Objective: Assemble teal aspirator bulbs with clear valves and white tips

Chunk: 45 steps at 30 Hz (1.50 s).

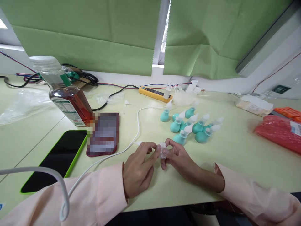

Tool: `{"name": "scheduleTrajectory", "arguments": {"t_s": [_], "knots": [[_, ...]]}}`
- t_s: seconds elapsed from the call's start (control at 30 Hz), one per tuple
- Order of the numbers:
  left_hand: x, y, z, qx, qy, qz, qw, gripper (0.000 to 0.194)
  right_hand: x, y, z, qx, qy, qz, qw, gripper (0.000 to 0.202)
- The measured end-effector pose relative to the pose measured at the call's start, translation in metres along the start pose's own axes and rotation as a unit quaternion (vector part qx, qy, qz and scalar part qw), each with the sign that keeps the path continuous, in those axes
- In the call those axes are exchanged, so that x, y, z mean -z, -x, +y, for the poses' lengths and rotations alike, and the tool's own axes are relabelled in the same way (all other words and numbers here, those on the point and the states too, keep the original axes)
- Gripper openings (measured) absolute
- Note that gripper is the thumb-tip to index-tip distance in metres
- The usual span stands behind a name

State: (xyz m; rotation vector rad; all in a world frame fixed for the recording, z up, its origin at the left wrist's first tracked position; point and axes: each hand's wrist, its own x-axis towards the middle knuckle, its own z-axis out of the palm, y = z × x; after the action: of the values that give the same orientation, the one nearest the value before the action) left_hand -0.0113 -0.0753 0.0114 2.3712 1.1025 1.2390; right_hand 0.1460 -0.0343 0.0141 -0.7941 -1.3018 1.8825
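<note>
Near the table's front edge, a small translucent plastic piece (162, 152) is pinched between my two hands. My left hand (140, 166) is closed, its fingertips at the piece's left side. From the other side, the thumb and fingers of my right hand (182, 159) grip it. Fingers cover part of the piece, so its exact kind cannot be made out. Just beyond stand several teal rubber bulb syringes with whitish tips, the closest bulb syringe (180, 139) near my right hand. A loose white pointed tip (137, 143) lies behind my left hand.
A white cable (138, 125) crosses the table to a yellow power strip (154, 94). At left are a bottle of amber liquid (70, 103), a green-edged phone (58, 157) and a dark red-cased phone (117, 131). A red plastic package (277, 131) lies at right.
</note>
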Motion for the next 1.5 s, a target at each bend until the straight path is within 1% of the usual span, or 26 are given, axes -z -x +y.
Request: {"name": "scheduleTrajectory", "arguments": {"t_s": [0.13,0.17,0.23,0.27,0.3,0.37,0.43,0.47,0.53,0.63,0.67,0.73,0.8,0.87,0.93,1.0,1.1,1.17,1.2,1.27,1.33,1.37,1.4,1.43,1.47,1.5], "knots": [[0.007,-0.005,-0.002,-0.007,-0.022,-0.044,0.999,0.056,0.001,0.000,-0.003,0.018,0.006,0.016,1.000,0.024],[0.011,-0.009,-0.004,-0.005,-0.031,-0.047,0.998,0.055,0.001,0.000,-0.005,0.027,0.012,0.024,0.999,0.024],[0.020,-0.017,-0.009,0.000,-0.095,-0.026,0.995,0.049,0.001,0.002,-0.007,0.048,0.034,0.039,0.997,0.020],[0.024,-0.021,-0.013,0.002,-0.144,-0.037,0.989,0.044,0.000,0.003,-0.008,0.058,0.049,0.047,0.996,0.018],[0.028,-0.024,-0.016,0.011,-0.203,-0.065,0.977,0.038,0.000,0.004,-0.010,0.068,0.065,0.057,0.994,0.016],[0.031,-0.029,-0.023,0.052,-0.293,-0.120,0.947,0.026,0.000,0.005,-0.011,0.093,0.098,0.078,0.988,0.014],[0.030,-0.030,-0.028,0.078,-0.334,-0.149,0.927,0.017,0.001,0.005,-0.011,0.116,0.128,0.088,0.981,0.015],[0.029,-0.029,-0.029,0.079,-0.338,-0.146,0.926,0.015,0.002,0.004,-0.011,0.120,0.143,0.090,0.978,0.016],[0.027,-0.027,-0.030,0.056,-0.314,-0.108,0.941,0.015,0.004,0.003,-0.010,0.124,0.181,0.092,0.971,0.018],[0.025,-0.022,-0.027,-0.010,-0.199,-0.020,0.980,0.015,0.007,0.003,-0.009,0.136,0.244,0.099,0.955,0.019],[0.024,-0.021,-0.025,-0.014,-0.153,0.002,0.988,0.015,0.008,0.003,-0.009,0.143,0.261,0.099,0.949,0.018],[0.024,-0.020,-0.021,0.020,-0.080,0.015,0.996,0.018,0.007,0.004,-0.009,0.155,0.287,0.095,0.941,0.016],[0.024,-0.020,-0.018,0.084,-0.033,-0.017,0.996,0.024,0.006,0.005,-0.009,0.162,0.313,0.095,0.931,0.014],[0.024,-0.021,-0.014,0.144,0.012,-0.070,0.987,0.026,0.006,0.004,-0.010,0.172,0.346,0.097,0.917,0.013],[0.023,-0.022,-0.012,0.199,0.074,-0.118,0.970,0.022,0.006,0.002,-0.009,0.200,0.386,0.086,0.896,0.015],[0.023,-0.022,-0.011,0.242,0.138,-0.148,0.949,0.018,0.008,-0.002,-0.006,0.253,0.425,0.069,0.867,0.018],[0.023,-0.023,-0.012,0.266,0.192,-0.176,0.928,0.022,0.010,-0.006,0.001,0.328,0.466,0.058,0.820,0.021],[0.022,-0.023,-0.014,0.259,0.204,-0.185,0.926,0.026,0.008,-0.004,0.002,0.357,0.495,0.055,0.790,0.022],[0.021,-0.023,-0.015,0.257,0.206,-0.183,0.926,0.027,0.006,-0.001,0.000,0.368,0.519,0.052,0.770,0.024],[0.019,-0.022,-0.016,0.264,0.194,-0.162,0.931,0.029,0.000,0.009,-0.016,0.392,0.583,0.052,0.710,0.033],[0.017,-0.021,-0.018,0.279,0.167,-0.133,0.936,0.029,-0.005,0.021,-0.046,0.419,0.645,0.075,0.635,0.039],[0.016,-0.021,-0.018,0.288,0.154,-0.124,0.937,0.029,-0.005,0.025,-0.066,0.444,0.654,0.111,0.602,0.035],[0.016,-0.020,-0.018,0.294,0.145,-0.119,0.937,0.029,-0.003,0.026,-0.088,0.447,0.660,0.151,0.584,0.029],[0.015,-0.020,-0.018,0.299,0.139,-0.115,0.937,0.029,0.001,0.023,-0.111,0.431,0.668,0.180,0.579,0.022],[0.015,-0.019,-0.018,0.301,0.137,-0.112,0.937,0.029,0.008,0.016,-0.133,0.397,0.679,0.193,0.586,0.017],[0.015,-0.019,-0.018,0.302,0.136,-0.110,0.937,0.029,0.017,0.005,-0.153,0.338,0.694,0.186,0.608,0.018]]}}
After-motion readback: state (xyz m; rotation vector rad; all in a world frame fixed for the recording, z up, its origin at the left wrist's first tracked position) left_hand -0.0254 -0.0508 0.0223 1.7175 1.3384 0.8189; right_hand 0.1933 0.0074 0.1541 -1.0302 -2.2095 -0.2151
